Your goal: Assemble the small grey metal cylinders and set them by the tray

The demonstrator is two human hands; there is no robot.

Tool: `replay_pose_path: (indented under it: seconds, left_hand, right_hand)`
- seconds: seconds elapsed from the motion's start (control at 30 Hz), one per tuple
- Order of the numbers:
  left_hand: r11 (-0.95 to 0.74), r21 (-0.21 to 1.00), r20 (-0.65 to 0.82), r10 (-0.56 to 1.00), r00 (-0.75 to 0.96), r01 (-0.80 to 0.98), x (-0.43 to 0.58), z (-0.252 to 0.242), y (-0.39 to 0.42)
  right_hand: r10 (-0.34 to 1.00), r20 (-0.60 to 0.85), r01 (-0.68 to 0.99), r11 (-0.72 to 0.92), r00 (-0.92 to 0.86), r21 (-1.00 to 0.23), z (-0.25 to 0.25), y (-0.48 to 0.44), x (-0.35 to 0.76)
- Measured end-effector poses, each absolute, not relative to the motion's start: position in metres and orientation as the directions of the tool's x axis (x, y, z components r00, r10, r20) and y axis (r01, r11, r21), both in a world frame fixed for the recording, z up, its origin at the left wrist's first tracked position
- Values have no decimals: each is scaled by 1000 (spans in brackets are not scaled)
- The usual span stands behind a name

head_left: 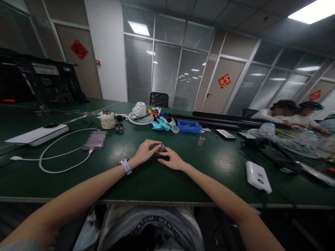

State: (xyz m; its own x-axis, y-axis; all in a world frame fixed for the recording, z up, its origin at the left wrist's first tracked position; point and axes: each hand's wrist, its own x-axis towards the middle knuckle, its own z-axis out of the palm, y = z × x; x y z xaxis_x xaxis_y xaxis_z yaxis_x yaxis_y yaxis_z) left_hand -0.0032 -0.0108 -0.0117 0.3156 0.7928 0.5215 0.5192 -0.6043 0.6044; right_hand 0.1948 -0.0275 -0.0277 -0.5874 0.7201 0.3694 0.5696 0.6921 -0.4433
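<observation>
My left hand (147,151) and my right hand (171,158) meet over the middle of the green table. Between their fingertips is a small metal cylinder (162,146), which both hands pinch from either side. Fingers cover most of it, so its details are too small to make out. A similar short grey cylinder (201,141) stands upright on the table to the right. Beyond my hands lie light-blue fan blades (163,124), and beside them a blue plastic tray (189,127) with small items in it.
A white fan body (139,111) rests on its round grille at the back. Left are a lidded jar (107,120), a white cable (42,164) and a flat white device (36,134). At right lie a white power bank (258,177) and dark cables. Two people sit far right.
</observation>
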Motion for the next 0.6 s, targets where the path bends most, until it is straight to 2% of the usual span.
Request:
replay_pose_path:
  seconds: [0.27,0.4,0.5,0.6]
  left_hand:
    - [-538,697,444,843,304,473,11,-13,4]
    - [-512,742,462,858,225,433,7,-9,8]
    - [-509,741,488,856,169,438,-7,-7,10]
    - [-513,692,440,857,267,508,-26,-11,12]
  right_hand:
    - [712,442,547,703,-546,-455,-31,-23,191]
    - [732,444,581,680,-516,-447,-32,-23,190]
    - [749,444,603,661,-492,-446,-30,-25,190]
    - [749,447,594,661,-489,-458,-29,-29,191]
